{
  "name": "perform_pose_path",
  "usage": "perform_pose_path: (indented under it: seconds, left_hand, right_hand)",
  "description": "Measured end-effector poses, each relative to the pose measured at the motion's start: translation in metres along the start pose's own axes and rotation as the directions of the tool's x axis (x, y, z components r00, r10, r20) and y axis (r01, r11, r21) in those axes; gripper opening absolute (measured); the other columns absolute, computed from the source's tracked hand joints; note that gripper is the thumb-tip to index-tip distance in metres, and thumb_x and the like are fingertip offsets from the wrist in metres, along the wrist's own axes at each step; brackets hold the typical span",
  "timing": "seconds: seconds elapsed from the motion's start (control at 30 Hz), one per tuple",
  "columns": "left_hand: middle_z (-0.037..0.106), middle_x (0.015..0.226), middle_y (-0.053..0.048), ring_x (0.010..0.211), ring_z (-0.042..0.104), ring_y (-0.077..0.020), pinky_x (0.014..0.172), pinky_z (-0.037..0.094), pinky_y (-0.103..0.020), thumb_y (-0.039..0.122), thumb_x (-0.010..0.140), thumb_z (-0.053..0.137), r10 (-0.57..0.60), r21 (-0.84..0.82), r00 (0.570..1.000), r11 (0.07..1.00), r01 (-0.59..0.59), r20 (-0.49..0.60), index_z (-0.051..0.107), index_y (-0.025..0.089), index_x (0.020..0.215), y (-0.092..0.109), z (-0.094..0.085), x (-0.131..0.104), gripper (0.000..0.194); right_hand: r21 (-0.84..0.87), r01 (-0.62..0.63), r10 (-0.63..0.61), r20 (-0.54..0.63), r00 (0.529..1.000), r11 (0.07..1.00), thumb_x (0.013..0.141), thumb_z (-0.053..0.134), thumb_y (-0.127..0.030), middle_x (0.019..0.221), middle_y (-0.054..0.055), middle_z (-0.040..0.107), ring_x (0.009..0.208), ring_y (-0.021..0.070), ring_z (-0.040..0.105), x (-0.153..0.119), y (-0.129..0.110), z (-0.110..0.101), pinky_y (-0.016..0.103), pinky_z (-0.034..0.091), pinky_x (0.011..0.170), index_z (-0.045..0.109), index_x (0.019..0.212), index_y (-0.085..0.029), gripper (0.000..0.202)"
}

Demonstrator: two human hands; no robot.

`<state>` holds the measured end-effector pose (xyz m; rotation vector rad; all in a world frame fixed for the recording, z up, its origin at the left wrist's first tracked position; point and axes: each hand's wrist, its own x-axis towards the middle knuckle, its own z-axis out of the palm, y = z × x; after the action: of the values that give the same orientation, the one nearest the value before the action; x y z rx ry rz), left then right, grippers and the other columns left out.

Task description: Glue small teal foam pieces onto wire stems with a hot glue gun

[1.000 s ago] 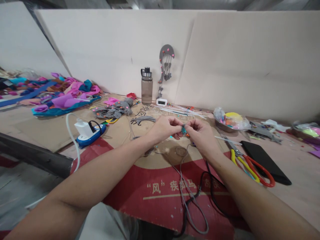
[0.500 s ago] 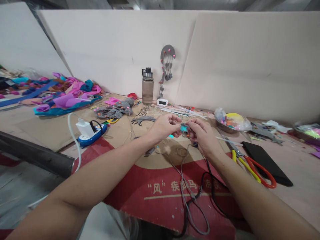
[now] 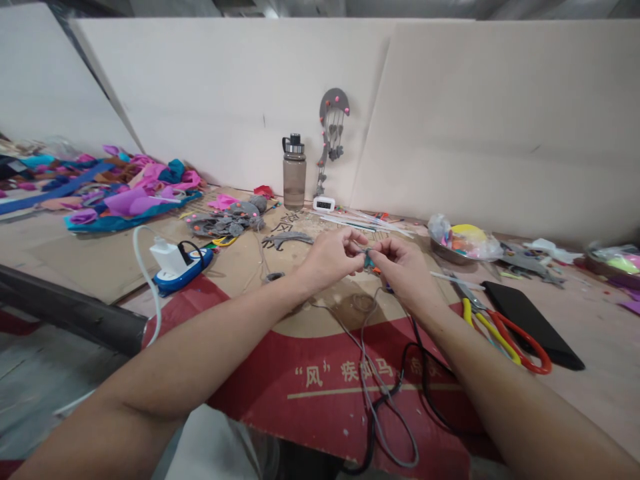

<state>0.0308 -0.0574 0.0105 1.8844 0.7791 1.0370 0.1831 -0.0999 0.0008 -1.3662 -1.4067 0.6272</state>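
Note:
My two hands meet above the cardboard-covered table. My right hand (image 3: pixel 404 268) is closed in a pinch on a small grey and teal piece, felt by its look (image 3: pixel 369 260), mostly covered by the fingers. Close to its left edge, the fingertips of my left hand (image 3: pixel 339 255) are pinched together. A thin greyish bit shows there, too small to make out. Below the hands, a loose grey cord (image 3: pixel 364 347) runs over the red print and hangs in a loop at the front edge.
Orange-and-yellow-handled scissors (image 3: pixel 493 327) and a black phone (image 3: pixel 533 323) lie at right. Behind stand a water bottle (image 3: pixel 295 173) and a small white clock (image 3: pixel 324 204). Grey felt pieces (image 3: pixel 225 220) and a blue power strip (image 3: pixel 184 272) lie left. A metal bowl (image 3: pixel 453 252) stands right.
The small piece has turned between my fingers, and less of its teal face shows. My right thumb now covers more of it. Both hands stay in nearly the same place.

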Motion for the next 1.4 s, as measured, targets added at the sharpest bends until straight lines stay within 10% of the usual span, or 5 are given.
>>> perform_pose_path:
  seconds: [0.37,1.13,1.4]
  left_hand:
    - [0.066,0.061,0.0,0.051,0.06,-0.0087,0.049,0.046,-0.019,0.007,0.075,0.059,-0.132,-0.134,0.991,0.982,0.133,0.016,0.056,0.011,0.099,0.003,-0.003,0.002,0.024]
    - [0.065,0.067,0.002,0.058,0.061,-0.0086,0.056,0.048,-0.02,0.01,0.07,0.061,0.117,0.074,0.993,0.99,-0.117,0.005,0.059,0.014,0.099,-0.009,0.004,0.001,0.03]
    - [0.063,0.062,0.002,0.053,0.061,-0.0095,0.05,0.048,-0.02,0.008,0.072,0.061,-0.084,-0.127,0.996,0.988,0.088,0.034,0.056,0.011,0.098,0.003,0.001,0.0,0.027]
  right_hand:
    - [0.13,-0.001,-0.004,0.043,0.999,0.992,0.071,0.064,-0.039,0.064,-0.005,0.05,0.049,0.0075,0.034,0.003,0.003,0.002,0.024,0.027,0.047,0.057,0.083,-0.02,0.024]
    - [0.112,-0.043,0.039,0.032,0.999,0.993,0.071,0.063,-0.038,0.053,-0.007,0.042,0.044,0.007,0.031,0.004,0.006,0.001,0.023,0.022,0.043,0.05,0.07,-0.021,0.021]
    - [0.343,-0.142,0.099,0.139,0.985,0.929,0.07,0.07,-0.041,0.061,-0.005,0.046,0.05,0.0059,0.035,0.004,0.004,0.0,0.02,0.02,0.044,0.055,0.076,-0.019,0.027]
